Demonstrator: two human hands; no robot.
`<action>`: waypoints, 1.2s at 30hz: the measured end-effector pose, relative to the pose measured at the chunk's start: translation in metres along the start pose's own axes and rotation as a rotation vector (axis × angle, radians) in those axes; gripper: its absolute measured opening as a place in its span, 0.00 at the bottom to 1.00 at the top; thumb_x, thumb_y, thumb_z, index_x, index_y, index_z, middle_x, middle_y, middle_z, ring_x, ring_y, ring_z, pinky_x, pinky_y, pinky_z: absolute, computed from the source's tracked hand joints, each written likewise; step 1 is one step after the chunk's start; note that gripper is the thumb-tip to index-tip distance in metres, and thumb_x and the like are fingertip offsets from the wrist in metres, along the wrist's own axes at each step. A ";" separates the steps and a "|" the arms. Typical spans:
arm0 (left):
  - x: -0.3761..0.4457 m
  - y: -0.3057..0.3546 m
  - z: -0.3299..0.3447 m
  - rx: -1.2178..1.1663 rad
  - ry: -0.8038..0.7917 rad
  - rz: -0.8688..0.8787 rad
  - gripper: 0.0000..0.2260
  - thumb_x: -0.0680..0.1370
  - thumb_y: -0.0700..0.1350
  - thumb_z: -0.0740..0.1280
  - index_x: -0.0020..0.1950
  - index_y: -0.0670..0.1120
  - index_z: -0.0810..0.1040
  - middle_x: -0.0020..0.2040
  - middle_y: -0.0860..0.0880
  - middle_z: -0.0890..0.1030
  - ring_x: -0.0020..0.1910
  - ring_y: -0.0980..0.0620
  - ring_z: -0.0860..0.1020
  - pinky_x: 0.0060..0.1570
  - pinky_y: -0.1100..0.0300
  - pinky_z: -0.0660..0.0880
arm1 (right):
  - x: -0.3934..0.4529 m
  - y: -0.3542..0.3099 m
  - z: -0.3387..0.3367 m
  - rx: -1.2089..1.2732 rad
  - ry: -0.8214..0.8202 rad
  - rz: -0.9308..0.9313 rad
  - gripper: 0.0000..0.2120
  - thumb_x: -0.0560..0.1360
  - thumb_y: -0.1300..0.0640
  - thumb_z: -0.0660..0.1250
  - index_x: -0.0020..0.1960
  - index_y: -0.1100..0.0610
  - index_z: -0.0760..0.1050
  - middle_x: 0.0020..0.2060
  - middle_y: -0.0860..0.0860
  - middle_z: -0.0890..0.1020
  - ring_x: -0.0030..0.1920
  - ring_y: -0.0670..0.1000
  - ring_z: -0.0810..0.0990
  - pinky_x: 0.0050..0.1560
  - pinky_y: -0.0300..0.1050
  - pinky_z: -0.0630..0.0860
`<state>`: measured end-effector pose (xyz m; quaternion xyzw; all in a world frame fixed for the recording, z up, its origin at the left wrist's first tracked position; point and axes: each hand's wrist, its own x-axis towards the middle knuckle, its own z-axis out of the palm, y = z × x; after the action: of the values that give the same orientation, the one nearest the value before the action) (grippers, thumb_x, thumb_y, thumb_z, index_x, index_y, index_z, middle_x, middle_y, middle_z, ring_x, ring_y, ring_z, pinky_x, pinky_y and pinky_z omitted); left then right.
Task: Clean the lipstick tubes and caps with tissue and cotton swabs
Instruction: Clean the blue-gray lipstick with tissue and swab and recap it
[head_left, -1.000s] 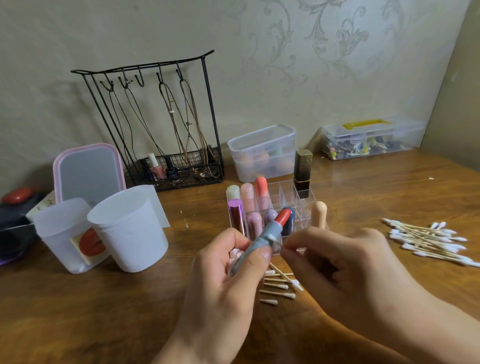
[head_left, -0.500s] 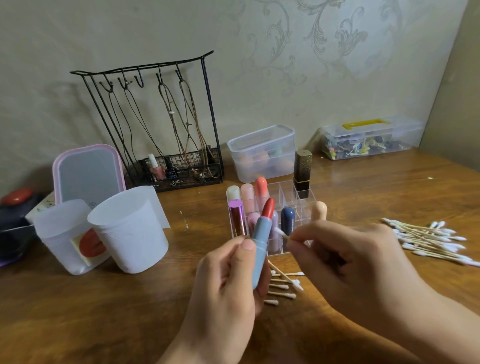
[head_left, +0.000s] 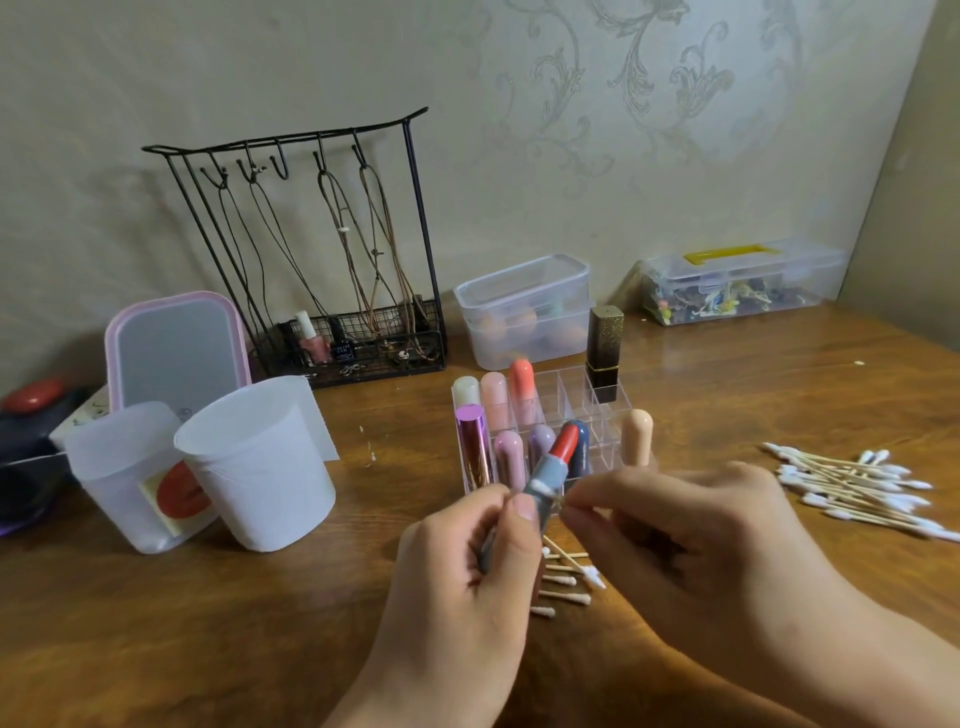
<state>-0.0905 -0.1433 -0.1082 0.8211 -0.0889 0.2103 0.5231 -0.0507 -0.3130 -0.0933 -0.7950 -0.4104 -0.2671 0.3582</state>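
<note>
Tilted rightward since before: grey-blue plastic lipstick tube with exposed red bullet (head_left: 551, 470), gripped by left hand (head_left: 467, 577) before clear acrylic organizer (head_left: 571, 410). Right hand (head_left: 691, 551) pinching cotton swab (head_left: 545, 487) against collar. Light, slippery; bullet soft — hold barrel.

Things at the back of the worktop (head_left: 779, 374)

A black wire rack (head_left: 322, 249) holds strings, 2 white cups (head_left: 260, 467) stand left, and 2 clear boxes (head_left: 524, 312) sit by the wall.

A home dressing corner: patterned beige wallpaper (head_left: 623, 130), a wooden bench (head_left: 208, 623) carrying a black wire necklace rack (head_left: 415, 234), a pink-framed mirror (head_left: 176, 348) and a clear acrylic lipstick organiser (head_left: 571, 400).
</note>
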 end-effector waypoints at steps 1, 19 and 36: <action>0.001 -0.001 -0.001 0.055 -0.011 0.050 0.19 0.70 0.66 0.53 0.43 0.56 0.76 0.35 0.52 0.77 0.35 0.52 0.76 0.28 0.58 0.71 | 0.000 0.000 0.000 -0.007 -0.005 -0.002 0.01 0.74 0.55 0.71 0.44 0.51 0.81 0.28 0.38 0.69 0.25 0.39 0.67 0.26 0.33 0.67; -0.005 -0.002 0.011 0.039 -0.109 -0.090 0.14 0.79 0.50 0.57 0.40 0.46 0.76 0.30 0.72 0.75 0.34 0.73 0.73 0.36 0.76 0.66 | -0.007 -0.003 0.018 -0.284 0.070 -0.099 0.06 0.74 0.57 0.67 0.44 0.58 0.81 0.29 0.50 0.76 0.24 0.52 0.69 0.20 0.48 0.69; 0.003 -0.002 -0.007 -0.647 -0.253 -0.513 0.26 0.58 0.66 0.74 0.48 0.51 0.85 0.42 0.49 0.86 0.44 0.55 0.84 0.44 0.62 0.79 | -0.014 0.005 0.021 -0.364 0.060 -0.162 0.05 0.76 0.57 0.69 0.49 0.57 0.83 0.28 0.50 0.74 0.24 0.53 0.68 0.19 0.46 0.68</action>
<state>-0.0891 -0.1354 -0.1062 0.6298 -0.0068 -0.0674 0.7738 -0.0511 -0.3048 -0.1182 -0.8025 -0.4071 -0.3886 0.1979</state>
